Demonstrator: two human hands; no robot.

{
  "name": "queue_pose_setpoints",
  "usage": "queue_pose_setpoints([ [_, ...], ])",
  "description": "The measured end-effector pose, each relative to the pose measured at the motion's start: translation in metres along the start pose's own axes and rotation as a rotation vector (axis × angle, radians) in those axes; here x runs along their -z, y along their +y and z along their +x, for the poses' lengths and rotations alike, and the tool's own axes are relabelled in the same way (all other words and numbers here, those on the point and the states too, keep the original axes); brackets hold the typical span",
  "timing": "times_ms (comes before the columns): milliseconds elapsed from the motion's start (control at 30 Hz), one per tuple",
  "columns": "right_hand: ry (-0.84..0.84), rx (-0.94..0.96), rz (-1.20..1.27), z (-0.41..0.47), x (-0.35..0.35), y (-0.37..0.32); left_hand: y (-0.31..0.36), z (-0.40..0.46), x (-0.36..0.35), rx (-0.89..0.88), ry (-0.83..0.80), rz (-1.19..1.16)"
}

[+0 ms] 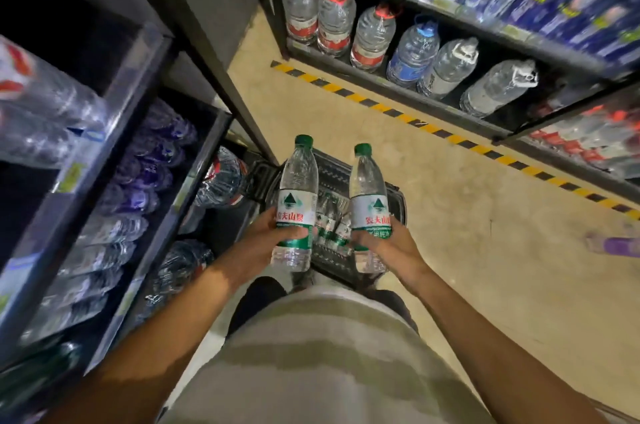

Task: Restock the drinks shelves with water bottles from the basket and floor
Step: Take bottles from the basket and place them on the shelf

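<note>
Green-capped left water bottle [297, 202] stands upright in the left hand [266, 233], which grips its label. The right hand [388, 243] grips the right water bottle [370, 205] likewise. Both are above the dark basket [332, 174]; the shelves [145, 160] are at nine o'clock.
</note>
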State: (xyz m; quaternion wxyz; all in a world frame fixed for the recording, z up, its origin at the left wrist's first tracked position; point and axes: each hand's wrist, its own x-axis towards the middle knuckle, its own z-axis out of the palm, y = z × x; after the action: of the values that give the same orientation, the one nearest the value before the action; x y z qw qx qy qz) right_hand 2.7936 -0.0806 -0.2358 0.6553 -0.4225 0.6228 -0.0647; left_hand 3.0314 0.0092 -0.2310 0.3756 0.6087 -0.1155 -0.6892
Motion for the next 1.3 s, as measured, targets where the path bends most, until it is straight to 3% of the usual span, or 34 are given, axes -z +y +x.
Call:
queue_pose_setpoints([
  [200, -0.104, 0.164, -0.02, -0.029, 0.012, -0.028, 0.015, -0.036, -0.016, -0.183, 0.164, 0.066],
  [433, -0.328, 0.368, 0.044, -0.057, 0.032, -0.075, 0.023, -0.085, -0.051, -0.343, 0.309, -0.321],
  [533, -0.432, 0.43, -0.015, -0.062, 0.037, -0.091, 0.012, -0.103, -0.066, -0.425, 0.367, -0.379],
  [700, -0.606, 0.449, -0.101, -0.066, 0.029, -0.117, -0.008, -0.145, -0.083, -0.507, 0.598, -0.462],
  [1033, -0.912, 0.48, -0.319, -0.114, -0.062, -0.115, -0.079, -0.25, -0.06, -0.564, 0.914, -0.447],
  [1300, -0.96, 0.5, -0.375, -0.164, -0.152, -0.083, -0.136, -0.318, -0.01, -0.641, 1.08, -0.497],
])
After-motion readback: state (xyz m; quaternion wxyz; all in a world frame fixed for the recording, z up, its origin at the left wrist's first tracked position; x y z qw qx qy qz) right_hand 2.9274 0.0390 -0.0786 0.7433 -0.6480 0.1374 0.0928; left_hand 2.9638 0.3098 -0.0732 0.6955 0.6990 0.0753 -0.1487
